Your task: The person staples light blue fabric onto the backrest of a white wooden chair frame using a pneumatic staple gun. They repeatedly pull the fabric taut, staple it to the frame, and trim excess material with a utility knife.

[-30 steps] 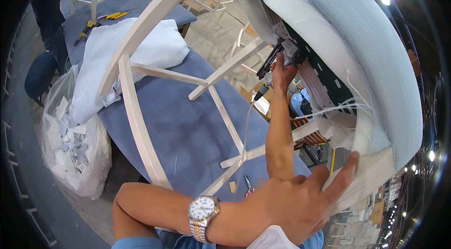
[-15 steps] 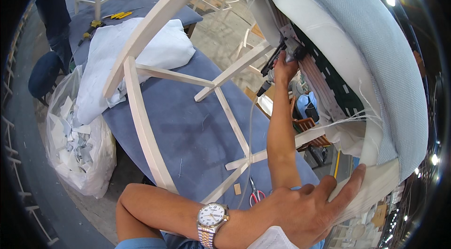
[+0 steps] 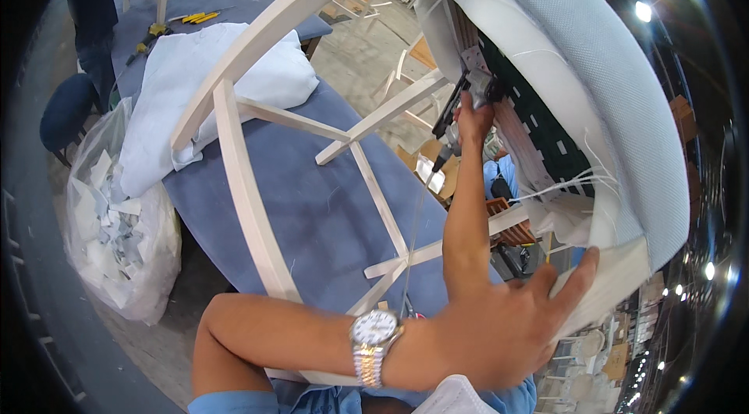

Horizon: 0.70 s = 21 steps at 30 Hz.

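An upholstered chair with a pale wooden frame (image 3: 248,195) lies tipped over in front of me, its underside turned my way. Light blue fabric (image 3: 616,94) wraps the seat's outer side, and white lining with loose threads borders dark green webbing (image 3: 538,121) inside. My right hand (image 3: 474,117) grips a pneumatic staple gun (image 3: 485,86) against the seat's inner edge; its air hose (image 3: 411,266) trails downward. Closer to me, my left hand (image 3: 499,328), below a wristwatch, holds the frame's near corner with fingers over the pale wood. Its thumb is hidden.
Under the chair stretches a blue-covered table (image 3: 289,172) bearing folded white cloth (image 3: 273,74), a drill (image 3: 148,41) and yellow-handled tools (image 3: 201,17). A clear bag of scraps (image 3: 125,234) stands at left. Another person (image 3: 90,24) is at the far left.
The chair, table and bag sit slightly further left in the picture. Red-handled scissors on the table are now mostly covered by my left wrist. Both hands keep their holds.
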Each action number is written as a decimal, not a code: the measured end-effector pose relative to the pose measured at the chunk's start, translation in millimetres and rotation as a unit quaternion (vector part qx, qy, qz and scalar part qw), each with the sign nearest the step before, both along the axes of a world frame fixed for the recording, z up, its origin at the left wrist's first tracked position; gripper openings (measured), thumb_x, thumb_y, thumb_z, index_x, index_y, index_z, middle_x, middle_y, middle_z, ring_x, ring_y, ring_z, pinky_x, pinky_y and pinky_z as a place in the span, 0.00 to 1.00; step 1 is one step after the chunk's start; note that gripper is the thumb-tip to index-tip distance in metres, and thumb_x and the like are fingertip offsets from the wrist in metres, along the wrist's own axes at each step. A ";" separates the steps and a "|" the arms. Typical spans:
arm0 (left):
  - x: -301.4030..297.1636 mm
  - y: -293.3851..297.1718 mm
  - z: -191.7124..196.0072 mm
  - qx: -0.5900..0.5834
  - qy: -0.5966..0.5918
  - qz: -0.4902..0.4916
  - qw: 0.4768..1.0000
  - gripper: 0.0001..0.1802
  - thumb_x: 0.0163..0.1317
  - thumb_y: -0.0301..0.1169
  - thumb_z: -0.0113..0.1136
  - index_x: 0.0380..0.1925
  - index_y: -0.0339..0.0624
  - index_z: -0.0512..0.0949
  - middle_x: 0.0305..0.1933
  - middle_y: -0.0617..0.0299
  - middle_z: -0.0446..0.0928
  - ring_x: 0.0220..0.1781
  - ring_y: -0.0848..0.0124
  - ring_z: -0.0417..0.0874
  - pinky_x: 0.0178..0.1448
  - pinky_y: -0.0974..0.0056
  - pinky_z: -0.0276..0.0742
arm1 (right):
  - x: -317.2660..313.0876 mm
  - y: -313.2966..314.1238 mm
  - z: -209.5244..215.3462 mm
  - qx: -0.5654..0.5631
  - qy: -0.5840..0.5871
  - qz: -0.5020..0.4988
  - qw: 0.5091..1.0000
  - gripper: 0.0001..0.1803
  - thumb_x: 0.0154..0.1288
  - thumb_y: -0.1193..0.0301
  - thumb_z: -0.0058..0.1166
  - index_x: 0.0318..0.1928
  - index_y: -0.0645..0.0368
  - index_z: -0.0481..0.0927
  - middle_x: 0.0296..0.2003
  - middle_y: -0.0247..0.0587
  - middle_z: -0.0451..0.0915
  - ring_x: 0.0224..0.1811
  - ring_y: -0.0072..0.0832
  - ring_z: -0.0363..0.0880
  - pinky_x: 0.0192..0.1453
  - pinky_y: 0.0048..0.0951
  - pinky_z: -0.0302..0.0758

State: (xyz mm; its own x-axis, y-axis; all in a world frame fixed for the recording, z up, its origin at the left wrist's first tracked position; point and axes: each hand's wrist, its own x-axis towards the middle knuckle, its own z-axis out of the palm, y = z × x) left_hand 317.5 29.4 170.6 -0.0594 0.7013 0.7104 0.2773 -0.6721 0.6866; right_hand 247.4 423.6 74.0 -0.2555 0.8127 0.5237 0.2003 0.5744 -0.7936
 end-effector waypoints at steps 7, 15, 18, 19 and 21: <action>-4.5 14.2 14.7 0.029 0.038 0.070 0.996 0.49 0.54 0.30 0.68 0.73 0.27 0.55 0.43 0.34 0.80 0.29 0.45 0.87 0.34 0.49 0.84 | 115.8 -139.9 2.6 -0.006 -0.160 0.051 0.986 0.13 0.70 0.63 0.64 0.41 0.63 0.83 0.19 0.33 0.78 0.17 0.19 0.75 0.21 0.26 0.70; -2.6 22.2 24.7 -0.064 0.074 -0.025 0.995 0.47 0.60 0.34 0.65 0.74 0.35 0.50 0.51 0.28 0.78 0.44 0.34 0.85 0.47 0.43 0.84 | 294.3 -293.0 -87.0 -0.180 -0.061 -0.066 0.980 0.14 0.69 0.65 0.64 0.44 0.64 0.83 0.24 0.38 0.82 0.18 0.21 0.76 0.25 0.29 0.76; -6.7 10.0 23.4 -0.065 0.058 -0.036 0.996 0.47 0.61 0.34 0.61 0.75 0.28 0.50 0.52 0.28 0.78 0.45 0.34 0.84 0.50 0.40 0.81 | 381.2 -349.3 -163.8 -0.314 -0.123 -0.156 0.928 0.16 0.64 0.66 0.66 0.45 0.66 0.80 0.27 0.43 0.83 0.21 0.25 0.81 0.29 0.33 0.79; -8.3 4.6 20.7 -0.064 0.050 -0.020 0.997 0.46 0.61 0.34 0.64 0.74 0.30 0.52 0.53 0.33 0.79 0.45 0.38 0.86 0.47 0.44 0.82 | 393.0 -363.7 -187.6 -0.338 -0.166 -0.183 0.908 0.15 0.62 0.70 0.66 0.44 0.68 0.80 0.26 0.42 0.83 0.21 0.27 0.81 0.30 0.33 0.79; -9.1 -1.8 14.0 0.006 0.090 0.040 0.995 0.46 0.60 0.34 0.67 0.74 0.32 0.55 0.53 0.40 0.81 0.42 0.46 0.87 0.43 0.52 0.84 | 400.9 -384.2 -210.0 -0.328 -0.291 -0.175 0.881 0.18 0.59 0.71 0.66 0.47 0.69 0.79 0.30 0.48 0.85 0.30 0.38 0.85 0.41 0.38 0.82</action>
